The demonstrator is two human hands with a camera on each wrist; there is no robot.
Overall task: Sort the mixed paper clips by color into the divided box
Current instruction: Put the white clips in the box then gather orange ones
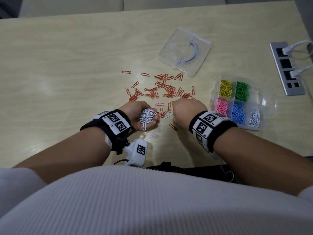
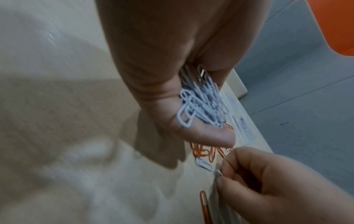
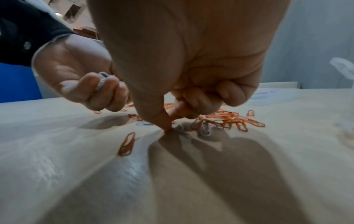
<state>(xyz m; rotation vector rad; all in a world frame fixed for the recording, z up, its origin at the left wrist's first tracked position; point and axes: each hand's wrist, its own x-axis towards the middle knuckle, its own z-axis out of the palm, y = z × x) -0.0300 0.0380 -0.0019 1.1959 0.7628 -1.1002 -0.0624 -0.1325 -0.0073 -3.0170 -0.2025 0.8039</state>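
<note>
My left hand lies palm up near the table's front, its fingers curled round a bunch of white paper clips. Just to its right, my right hand reaches down to the table. Thumb and forefinger pinch a white clip at the near edge of the scattered orange clips. Another white clip and a pink clip lie between the hands. The clear divided box stands at the right with yellow, green, pink, blue and white clips in separate compartments.
The box's clear lid lies beyond the orange clips. A metal socket strip with white plugs is set into the table at the far right. One stray orange clip sits by my right wrist.
</note>
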